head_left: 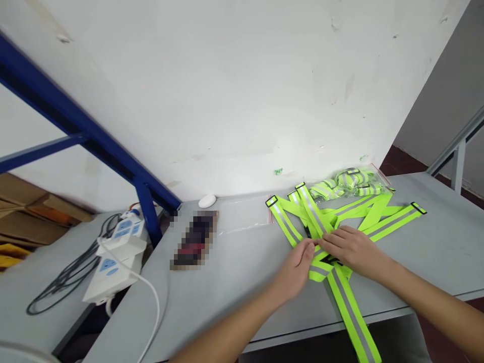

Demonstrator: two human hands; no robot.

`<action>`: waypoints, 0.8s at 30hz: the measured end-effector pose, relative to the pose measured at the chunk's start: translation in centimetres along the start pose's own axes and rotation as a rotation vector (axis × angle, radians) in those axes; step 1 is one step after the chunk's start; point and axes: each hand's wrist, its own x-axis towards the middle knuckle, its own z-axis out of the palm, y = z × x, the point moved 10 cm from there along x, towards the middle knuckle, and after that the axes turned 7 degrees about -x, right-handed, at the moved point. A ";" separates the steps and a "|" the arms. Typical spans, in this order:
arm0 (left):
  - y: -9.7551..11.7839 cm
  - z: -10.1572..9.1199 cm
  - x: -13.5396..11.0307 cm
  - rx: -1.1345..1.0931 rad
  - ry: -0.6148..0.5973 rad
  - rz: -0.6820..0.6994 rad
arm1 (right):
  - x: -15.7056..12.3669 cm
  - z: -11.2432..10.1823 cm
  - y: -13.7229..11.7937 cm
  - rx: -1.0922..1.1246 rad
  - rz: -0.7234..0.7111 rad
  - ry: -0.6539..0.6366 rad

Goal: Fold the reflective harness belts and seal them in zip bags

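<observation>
Neon yellow-green reflective straps [351, 312] with grey stripes and black slide buckles lie crossed in a loose pile at the right of the grey table [245, 292]. One strap hangs over the front edge. My left hand [297, 269] is closed at the near left of the pile, thumb and fingers pinching a strap. Over the middle of the pile, my right hand [353, 249] presses its fingers on the same straps, its fingertips close to the left ones. Its thumb is hidden. A black buckle shows partly beneath the right hand.
Behind the pile lies a transparent bag of rolled straps [355, 177]. Left of it are a flat plastic bag [242, 214], a white round object [207, 201] and a blurred-out item [196, 239]. Power strips [124, 242], cables and a blue metal frame [94, 126] stand at left.
</observation>
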 end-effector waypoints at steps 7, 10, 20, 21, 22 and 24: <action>2.5 -0.2 -0.3 0.325 -0.039 0.434 | 0.4 -1.0 1.4 0.080 0.065 -0.168; 2.2 -0.2 0.5 0.376 -0.049 0.461 | 0.5 -2.4 0.5 0.069 0.012 -0.144; 5.0 -2.3 5.0 0.718 -0.074 0.663 | -0.3 -2.9 -4.0 -0.006 -0.169 -0.205; 5.5 -2.8 5.6 0.705 -0.036 0.673 | -0.4 -2.4 -4.0 0.009 -0.156 -0.231; 6.1 -3.1 6.1 0.696 -0.016 0.686 | -0.5 -1.9 -3.9 0.029 -0.138 -0.257; 7.7 -3.3 6.7 0.704 0.002 0.716 | -0.6 -1.0 -3.4 0.099 -0.089 -0.320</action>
